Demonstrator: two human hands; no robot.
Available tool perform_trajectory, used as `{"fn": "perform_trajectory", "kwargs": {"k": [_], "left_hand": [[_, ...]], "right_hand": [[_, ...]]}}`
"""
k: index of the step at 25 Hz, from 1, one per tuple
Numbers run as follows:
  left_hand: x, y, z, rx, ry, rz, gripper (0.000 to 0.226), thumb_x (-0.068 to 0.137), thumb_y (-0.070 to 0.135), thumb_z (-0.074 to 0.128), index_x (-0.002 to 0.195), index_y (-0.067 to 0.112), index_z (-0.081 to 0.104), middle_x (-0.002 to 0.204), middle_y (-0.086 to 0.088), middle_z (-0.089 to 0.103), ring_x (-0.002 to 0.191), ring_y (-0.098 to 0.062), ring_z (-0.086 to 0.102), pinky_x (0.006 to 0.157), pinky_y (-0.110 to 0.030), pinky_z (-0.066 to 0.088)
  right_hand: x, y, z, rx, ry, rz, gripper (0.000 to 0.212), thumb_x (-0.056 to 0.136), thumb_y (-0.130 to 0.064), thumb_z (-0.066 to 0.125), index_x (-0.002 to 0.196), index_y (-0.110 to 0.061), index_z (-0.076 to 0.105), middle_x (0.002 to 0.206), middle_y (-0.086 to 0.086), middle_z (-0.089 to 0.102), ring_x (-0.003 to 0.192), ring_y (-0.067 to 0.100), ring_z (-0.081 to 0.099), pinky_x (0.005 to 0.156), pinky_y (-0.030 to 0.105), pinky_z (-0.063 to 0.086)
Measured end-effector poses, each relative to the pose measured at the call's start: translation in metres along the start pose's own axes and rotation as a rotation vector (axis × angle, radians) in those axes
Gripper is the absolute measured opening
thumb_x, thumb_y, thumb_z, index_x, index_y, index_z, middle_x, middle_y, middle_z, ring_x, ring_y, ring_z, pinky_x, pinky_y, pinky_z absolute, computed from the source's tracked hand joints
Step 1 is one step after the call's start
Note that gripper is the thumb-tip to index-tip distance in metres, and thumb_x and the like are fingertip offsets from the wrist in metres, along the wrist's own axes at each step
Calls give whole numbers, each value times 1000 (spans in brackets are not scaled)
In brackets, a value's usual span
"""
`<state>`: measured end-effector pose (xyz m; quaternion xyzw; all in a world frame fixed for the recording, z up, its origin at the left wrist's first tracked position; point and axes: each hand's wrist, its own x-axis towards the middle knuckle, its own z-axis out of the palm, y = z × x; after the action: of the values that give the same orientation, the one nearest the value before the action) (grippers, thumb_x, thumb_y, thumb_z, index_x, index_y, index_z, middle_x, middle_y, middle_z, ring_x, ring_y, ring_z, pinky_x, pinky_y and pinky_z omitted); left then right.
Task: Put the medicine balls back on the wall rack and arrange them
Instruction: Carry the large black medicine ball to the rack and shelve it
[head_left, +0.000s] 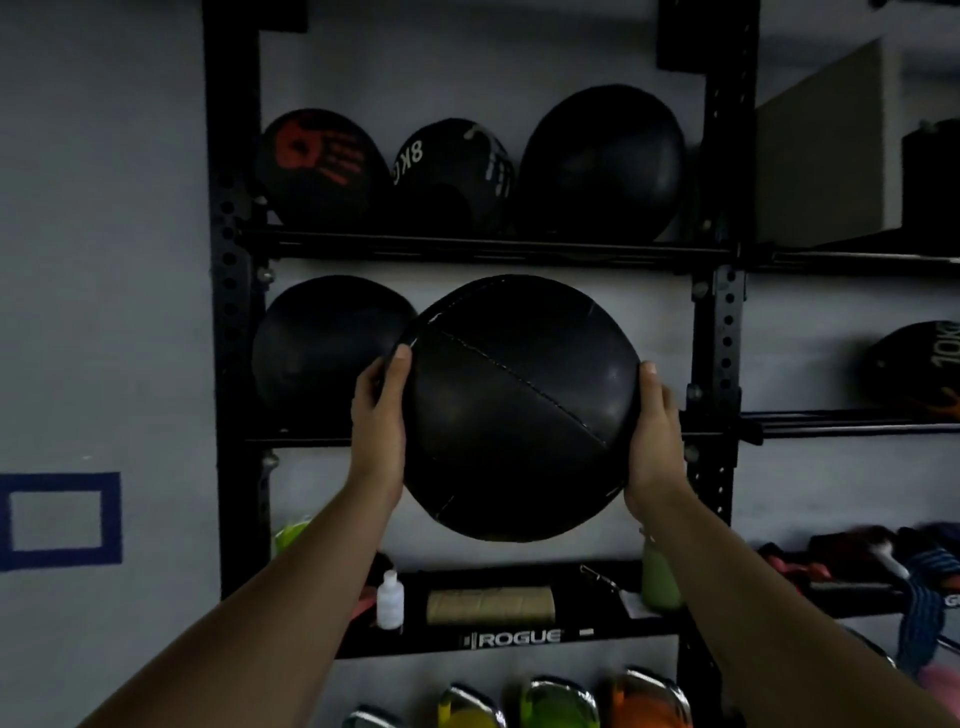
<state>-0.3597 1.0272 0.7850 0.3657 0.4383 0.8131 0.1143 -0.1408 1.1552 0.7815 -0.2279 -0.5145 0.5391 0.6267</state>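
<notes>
I hold a large black stitched medicine ball (519, 410) in front of the middle tier of the black wall rack (231, 312). My left hand (378, 431) presses its left side and my right hand (655, 441) its right side. On that tier, to the left, another black ball (322, 348) rests on the rails. The top tier holds three balls: one with a red print (319, 166), one marked 8KG (452, 174), and a plain large one (602, 163). A 10KG ball (919, 369) sits in the bay to the right.
Below, a shelf (519, 638) carries a small white bottle (389, 597), a tan roll (491, 605) and a green bottle (660, 577). Coloured kettlebell handles (556, 701) line the bottom. Straps (883, 561) lie at right. A blue taped square (60, 519) marks the wall.
</notes>
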Motion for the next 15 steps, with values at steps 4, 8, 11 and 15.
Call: {"fn": "perform_trajectory", "kwargs": {"k": [4, 8, 11, 15], "left_hand": [[51, -24, 36, 30, 27, 23, 116, 49, 97, 69, 145, 35, 57, 144, 1, 63, 128, -21, 65, 113, -49, 52], [116, -55, 79, 66, 66, 62, 122, 46, 102, 63, 149, 38, 52, 145, 1, 62, 128, -22, 64, 112, -51, 52], [167, -80, 102, 99, 113, 61, 119, 47, 103, 62, 149, 41, 51, 148, 1, 60, 131, -24, 62, 112, -52, 51], [216, -118, 115, 226, 123, 108, 111, 57, 103, 58, 151, 45, 50, 156, 5, 52, 145, -24, 49, 121, -54, 42]], "right_hand": [[79, 9, 9, 5, -11, -20, 48, 101, -66, 46, 131, -30, 52, 124, 2, 65, 118, 27, 65, 107, 50, 52], [173, 26, 21, -1, -50, -27, 53, 100, -67, 46, 136, -29, 53, 127, 3, 66, 117, 26, 66, 109, 52, 52], [239, 44, 35, 22, -89, -39, 48, 103, -63, 45, 134, -27, 53, 124, 1, 67, 118, 26, 66, 107, 50, 53], [295, 79, 50, -1, -187, -157, 35, 106, -45, 55, 135, -26, 57, 127, 1, 65, 123, 25, 64, 91, 30, 53]]}}
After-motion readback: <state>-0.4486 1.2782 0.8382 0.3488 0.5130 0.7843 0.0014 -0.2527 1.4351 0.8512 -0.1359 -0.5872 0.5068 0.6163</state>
